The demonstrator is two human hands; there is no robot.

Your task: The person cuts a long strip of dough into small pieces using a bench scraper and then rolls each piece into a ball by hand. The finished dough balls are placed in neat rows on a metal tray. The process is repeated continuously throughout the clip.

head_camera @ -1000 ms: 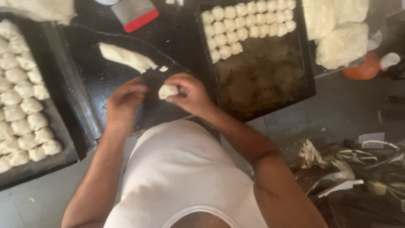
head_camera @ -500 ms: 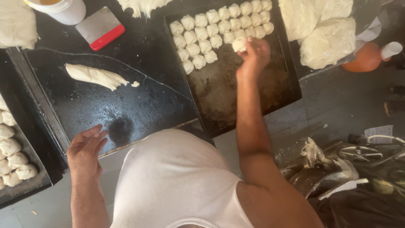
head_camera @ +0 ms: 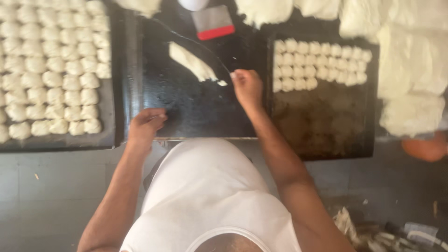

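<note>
Head: right hand (head_camera: 247, 87) perhaps touching soft dough strip (head_camera: 192, 62).

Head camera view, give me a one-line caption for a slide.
Right hand reaches for a dough strip on a dark board, between two trays of dough balls.

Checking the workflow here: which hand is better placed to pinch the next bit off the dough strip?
Probably the right hand: its fingertips are beside the near end of the dough strip. The left hand rests lower on the black board, away from it.
</note>
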